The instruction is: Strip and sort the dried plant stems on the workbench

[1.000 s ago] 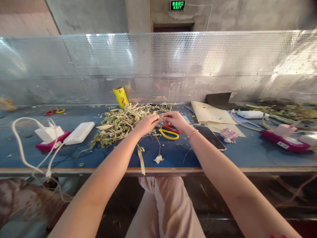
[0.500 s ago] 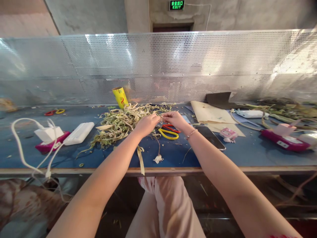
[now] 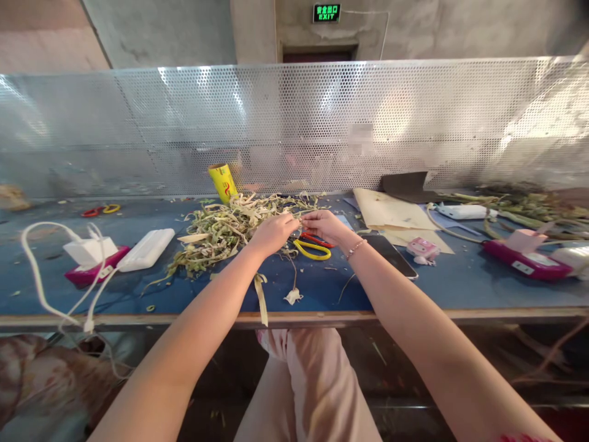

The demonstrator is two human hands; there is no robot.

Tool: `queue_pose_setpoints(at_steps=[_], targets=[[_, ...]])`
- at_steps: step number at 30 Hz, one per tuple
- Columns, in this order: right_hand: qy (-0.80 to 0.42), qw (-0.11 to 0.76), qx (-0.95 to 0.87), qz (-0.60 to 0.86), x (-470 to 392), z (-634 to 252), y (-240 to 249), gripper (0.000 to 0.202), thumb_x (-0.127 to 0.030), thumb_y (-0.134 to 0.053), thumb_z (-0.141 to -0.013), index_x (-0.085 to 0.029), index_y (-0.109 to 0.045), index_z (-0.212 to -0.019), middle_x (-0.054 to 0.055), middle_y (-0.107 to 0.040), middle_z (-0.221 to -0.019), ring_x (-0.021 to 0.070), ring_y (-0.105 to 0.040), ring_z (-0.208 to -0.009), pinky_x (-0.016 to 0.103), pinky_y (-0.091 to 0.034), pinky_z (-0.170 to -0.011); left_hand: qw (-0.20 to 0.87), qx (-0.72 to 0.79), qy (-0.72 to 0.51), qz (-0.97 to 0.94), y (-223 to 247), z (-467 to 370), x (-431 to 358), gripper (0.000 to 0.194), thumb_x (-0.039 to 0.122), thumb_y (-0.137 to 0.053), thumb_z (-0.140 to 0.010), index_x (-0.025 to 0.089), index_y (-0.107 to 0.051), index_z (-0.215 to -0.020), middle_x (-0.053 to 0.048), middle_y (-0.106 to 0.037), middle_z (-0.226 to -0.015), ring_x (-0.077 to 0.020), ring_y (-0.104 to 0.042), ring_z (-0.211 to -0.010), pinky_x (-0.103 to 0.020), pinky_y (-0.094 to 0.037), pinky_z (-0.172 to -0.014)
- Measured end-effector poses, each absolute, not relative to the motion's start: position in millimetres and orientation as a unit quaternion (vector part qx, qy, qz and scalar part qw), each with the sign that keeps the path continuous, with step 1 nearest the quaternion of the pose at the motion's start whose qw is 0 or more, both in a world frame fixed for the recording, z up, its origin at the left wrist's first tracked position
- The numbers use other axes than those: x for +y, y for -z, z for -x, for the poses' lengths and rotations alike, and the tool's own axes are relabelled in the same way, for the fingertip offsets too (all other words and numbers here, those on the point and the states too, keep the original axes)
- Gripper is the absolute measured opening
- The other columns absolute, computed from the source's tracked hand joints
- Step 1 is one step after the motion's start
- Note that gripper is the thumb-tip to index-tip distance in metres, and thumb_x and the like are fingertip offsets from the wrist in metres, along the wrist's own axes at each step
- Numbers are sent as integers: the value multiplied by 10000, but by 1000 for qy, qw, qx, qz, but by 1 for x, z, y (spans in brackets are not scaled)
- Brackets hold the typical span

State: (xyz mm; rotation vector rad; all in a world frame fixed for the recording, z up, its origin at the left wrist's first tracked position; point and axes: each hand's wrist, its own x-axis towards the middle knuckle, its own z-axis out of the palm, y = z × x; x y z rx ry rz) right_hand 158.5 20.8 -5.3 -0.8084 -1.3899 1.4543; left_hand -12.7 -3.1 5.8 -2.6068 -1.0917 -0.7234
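Observation:
My left hand (image 3: 275,233) is closed at the right edge of a heap of dried, pale green and straw-coloured plant stalks (image 3: 216,233). My right hand (image 3: 326,224) is closed too, in a pinch, its fingertips almost touching those of the left. What lies between the fingertips is too small to make out. Just below the hands are scissors with red and yellow handles (image 3: 313,250), partly hidden by the right hand. A thin stem with a whitish dried tip (image 3: 293,297) lies nearer the table's front edge, beside a pale dry strip (image 3: 261,301).
A yellow cardboard tube (image 3: 223,183) stands behind the heap. At left are a power bank (image 3: 146,249), a magenta power strip (image 3: 83,275) with cables, and other scissors (image 3: 102,210). To the right: a phone (image 3: 391,256), a pink toy (image 3: 422,250), brown paper (image 3: 386,212), another power strip (image 3: 524,261).
Both hands stay in nearly the same place, fingertips together. The right fingers have shifted very slightly; nothing else on the table has visibly moved.

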Motion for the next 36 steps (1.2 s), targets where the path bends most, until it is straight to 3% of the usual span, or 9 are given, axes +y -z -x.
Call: queue_pose_setpoints(at_steps=[8,11,15,24,29,36], targets=[[-526,551,-563,320,25,-147,12,165,-202,-661,-635,-155,-619,-787,-22,-589,-646,61,-541,-594,222,-485,-647,-141,-447,379,798,-1,6,6,106,257,-458,-787,169,-515,-768,-18,-569,-713,-130,-508,-666,-254,-385,-645],[-499,568,-573,316,27,-147,12,228,-225,-627,-665,-166,-616,-886,-12,-616,-711,72,-561,-662,239,-478,-704,-261,-446,413,750,2,5,10,111,271,-482,-772,162,-502,-764,-11,-581,-697,-108,-491,-593,-236,-382,-580],[-475,562,-584,343,28,-149,11,254,-269,-595,-690,-169,-615,-922,27,-644,-853,87,-571,-703,238,-471,-668,-371,-429,453,688,3,3,11,152,293,-513,-762,153,-490,-706,9,-553,-625,-65,-410,-463,-216,-338,-484],[-418,554,-634,343,25,-145,12,271,-297,-599,-682,-169,-613,-920,34,-643,-842,101,-573,-738,256,-473,-718,-459,-401,471,638,1,1,8,114,233,-562,-728,144,-495,-705,28,-555,-604,-41,-395,-414,-206,-296,-440],[-375,540,-677,331,24,-149,8,326,-227,-634,-637,-160,-602,-955,37,-636,-845,111,-582,-748,277,-474,-740,-527,-378,450,614,-2,3,5,163,264,-609,-685,127,-532,-727,21,-564,-622,-27,-372,-410,-204,-281,-438],[-324,555,-678,357,21,-146,6,230,-216,-609,-668,-165,-614,-892,33,-643,-784,118,-592,-720,294,-468,-764,-548,-372,462,590,-5,3,2,134,227,-612,-676,126,-535,-718,12,-577,-613,-42,-417,-454,-208,-307,-477]])
